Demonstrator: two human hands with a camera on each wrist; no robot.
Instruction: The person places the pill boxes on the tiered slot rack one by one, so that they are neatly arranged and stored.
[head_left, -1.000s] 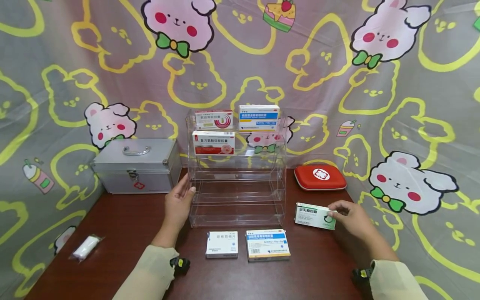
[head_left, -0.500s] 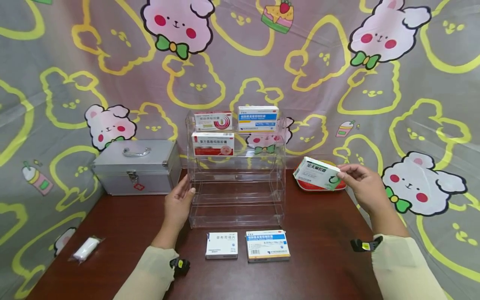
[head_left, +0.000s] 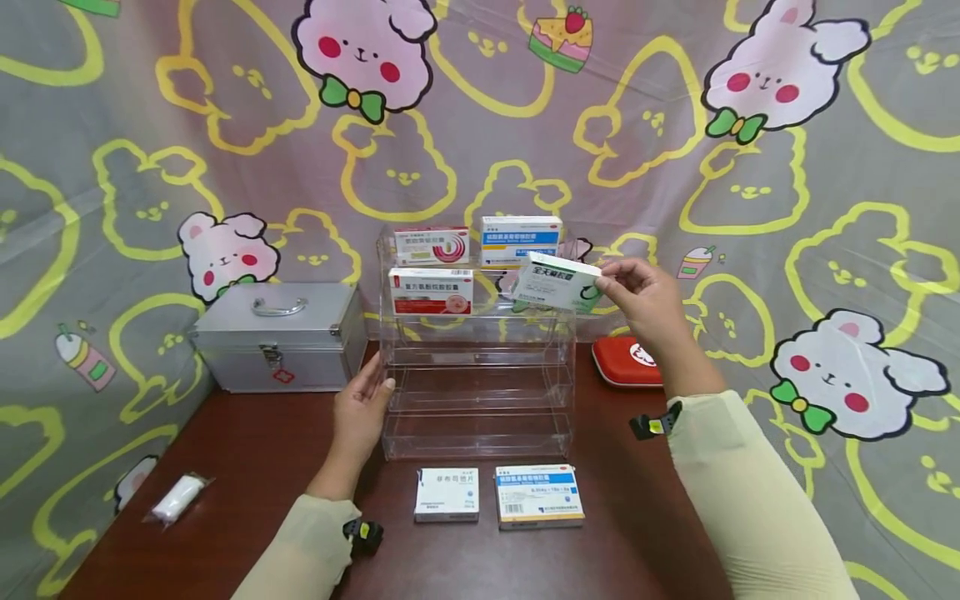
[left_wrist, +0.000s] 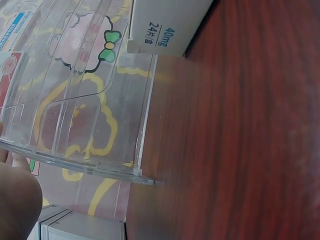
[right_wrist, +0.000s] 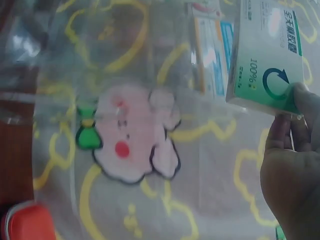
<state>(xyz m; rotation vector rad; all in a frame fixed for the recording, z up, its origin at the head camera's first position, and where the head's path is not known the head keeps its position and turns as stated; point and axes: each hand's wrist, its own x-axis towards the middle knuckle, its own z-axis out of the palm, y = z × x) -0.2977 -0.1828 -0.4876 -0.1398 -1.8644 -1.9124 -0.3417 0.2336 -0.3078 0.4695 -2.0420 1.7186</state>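
Pinching a green-and-white box by its right end, the right hand reaches before the upper right part of a clear tiered rack. The box is tilted, sloping down toward the hand, and partly overlaps the blue-and-white carton on the top tier; whether it touches the rack cannot be told. The right wrist view shows a curved arrow and "100%" on its green end. The left hand rests against the rack's left side, thumb and fingers apart.

On the rack's left half, a red-and-white carton stands on the top tier, with a red-banded carton on the tier below. Before the rack, a small white carton and a flat blue-banded carton lie side by side, apart, on the dark red table. A silver case stands left of the rack, a red pouch right; a wrapped white roll lies at far left.
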